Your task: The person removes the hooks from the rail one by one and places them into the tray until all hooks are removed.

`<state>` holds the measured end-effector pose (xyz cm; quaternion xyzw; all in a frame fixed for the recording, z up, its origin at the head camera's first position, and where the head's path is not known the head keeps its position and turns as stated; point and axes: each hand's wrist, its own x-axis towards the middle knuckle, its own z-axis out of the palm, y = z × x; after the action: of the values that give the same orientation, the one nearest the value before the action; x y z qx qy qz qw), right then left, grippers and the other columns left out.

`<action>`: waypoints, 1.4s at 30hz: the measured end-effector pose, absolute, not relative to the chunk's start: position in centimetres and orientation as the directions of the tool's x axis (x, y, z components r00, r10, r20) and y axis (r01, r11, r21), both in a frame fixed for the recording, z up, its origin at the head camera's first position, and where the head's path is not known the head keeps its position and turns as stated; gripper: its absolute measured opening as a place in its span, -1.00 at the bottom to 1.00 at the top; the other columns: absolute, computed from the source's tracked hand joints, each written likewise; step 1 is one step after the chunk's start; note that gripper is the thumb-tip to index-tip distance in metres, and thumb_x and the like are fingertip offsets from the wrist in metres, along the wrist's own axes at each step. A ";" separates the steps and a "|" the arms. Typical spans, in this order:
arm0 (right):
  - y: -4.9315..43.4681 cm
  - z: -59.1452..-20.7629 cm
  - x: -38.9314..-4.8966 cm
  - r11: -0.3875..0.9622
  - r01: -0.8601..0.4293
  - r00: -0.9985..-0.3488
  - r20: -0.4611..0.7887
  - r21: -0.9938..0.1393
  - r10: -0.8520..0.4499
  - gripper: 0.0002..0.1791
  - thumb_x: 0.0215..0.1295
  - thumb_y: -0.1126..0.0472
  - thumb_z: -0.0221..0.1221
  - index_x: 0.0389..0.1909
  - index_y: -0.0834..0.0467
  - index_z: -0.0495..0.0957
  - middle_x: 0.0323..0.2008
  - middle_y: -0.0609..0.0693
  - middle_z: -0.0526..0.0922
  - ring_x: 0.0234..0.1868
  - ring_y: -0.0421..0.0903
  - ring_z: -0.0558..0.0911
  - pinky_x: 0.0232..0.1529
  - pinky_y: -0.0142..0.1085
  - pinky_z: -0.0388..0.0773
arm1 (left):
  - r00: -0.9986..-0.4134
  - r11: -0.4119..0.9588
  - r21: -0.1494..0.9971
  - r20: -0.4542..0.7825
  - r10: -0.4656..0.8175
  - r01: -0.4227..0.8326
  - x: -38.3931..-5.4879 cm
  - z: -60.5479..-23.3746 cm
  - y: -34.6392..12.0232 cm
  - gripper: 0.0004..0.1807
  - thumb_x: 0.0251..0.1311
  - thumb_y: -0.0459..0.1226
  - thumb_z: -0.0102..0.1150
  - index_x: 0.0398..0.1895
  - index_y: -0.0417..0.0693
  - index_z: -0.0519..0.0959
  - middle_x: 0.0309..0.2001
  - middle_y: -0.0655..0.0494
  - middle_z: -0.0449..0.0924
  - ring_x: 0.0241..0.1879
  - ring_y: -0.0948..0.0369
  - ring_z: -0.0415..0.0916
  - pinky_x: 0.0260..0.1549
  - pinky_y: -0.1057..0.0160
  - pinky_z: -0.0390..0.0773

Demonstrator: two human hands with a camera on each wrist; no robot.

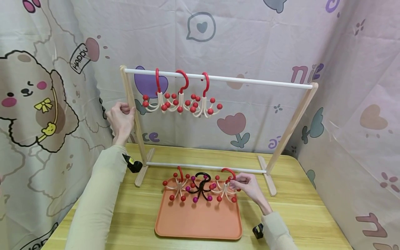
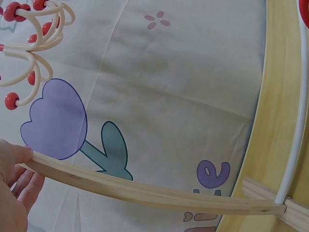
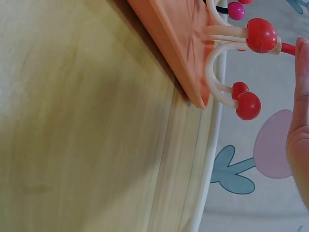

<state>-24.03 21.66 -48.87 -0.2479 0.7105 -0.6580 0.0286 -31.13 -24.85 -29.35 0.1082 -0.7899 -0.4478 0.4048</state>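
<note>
My left hand (image 1: 121, 119) pinches the left wooden post (image 2: 145, 192) of a small clothes rack, thumb on one side and fingers on the other. Three cream claw hangers with red ball tips and red hooks hang from the rack's white top rail (image 1: 250, 81), grouped toward its left; one is the middle claw hanger (image 1: 181, 100). Over the tray's back right corner, my right hand (image 1: 248, 187) pinches another cream claw hanger (image 1: 225, 189) near the base of its red hook. Beside it stand a black claw hanger (image 1: 201, 187) with magenta tips and a cream claw hanger (image 1: 179, 187) with red tips.
An orange tray (image 1: 200, 222) lies on the wooden table (image 1: 297, 208) in front of the rack. The rack's lower white rail (image 1: 206, 167) runs just behind it, with the right wooden post (image 1: 290, 128) beyond my right hand. Printed curtains surround the table.
</note>
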 end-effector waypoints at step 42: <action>21.4 -50.1 -24.4 -0.056 -0.292 -0.863 0.289 -0.955 -0.414 -0.71 0.30 0.46 0.22 -0.19 0.69 0.46 -0.25 0.65 0.59 -0.36 0.02 0.82 -0.26 0.03 0.69 | -0.659 0.569 0.803 0.526 -0.538 0.176 -31.1 -29.3 -24.8 -0.71 0.29 -0.28 0.25 -0.03 -0.31 0.63 -0.09 -0.29 0.70 0.11 -0.13 0.44 0.27 -0.02 0.27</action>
<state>-24.41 21.42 -50.08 -0.2575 0.6857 -0.6794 0.0446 -31.07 -24.76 -29.33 0.1144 -0.7916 -0.4501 0.3970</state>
